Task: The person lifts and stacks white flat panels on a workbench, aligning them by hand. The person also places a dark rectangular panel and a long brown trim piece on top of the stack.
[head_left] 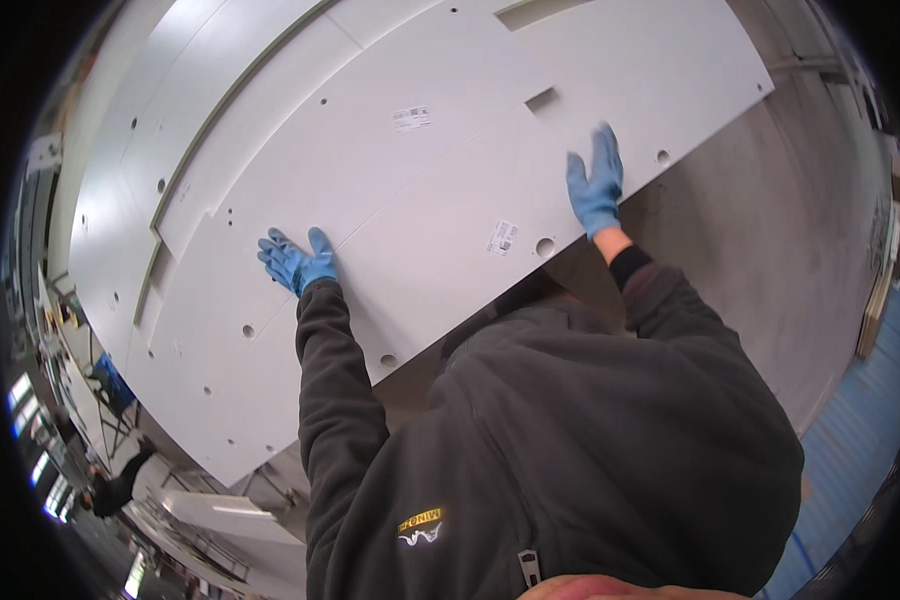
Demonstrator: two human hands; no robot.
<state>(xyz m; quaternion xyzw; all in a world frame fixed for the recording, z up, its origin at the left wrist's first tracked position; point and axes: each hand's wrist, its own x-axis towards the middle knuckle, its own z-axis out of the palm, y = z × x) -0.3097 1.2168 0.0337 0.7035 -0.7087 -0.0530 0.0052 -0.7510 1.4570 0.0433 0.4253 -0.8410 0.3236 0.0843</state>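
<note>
Both hands wear blue gloves and rest on a large white board point(420, 190); the left hand point(298, 262) lies flat on the board's face, fingers spread and pointing up and away, near the middle of the lower part of the sheet; the right hand point(596, 185) lies flat too, fingers together and stretched upward, close to the board's near edge on the right; neither hand pinches or grips anything; the palms simply press on the surface. The board fills most of the upper view, tilted so that its right end sits higher in the picture; it has small round holes point(544, 246) drilled through it, a few notches cut in its outline and two small paper labels point(502, 237) stuck on its face. Dark grey sleeves point(335, 400) run from the jacket point(590, 450) up to the gloves; a grey floor point(770, 230) shows to the right of the board; another person point(115, 488) in dark clothes stands far off at lower left.
</note>
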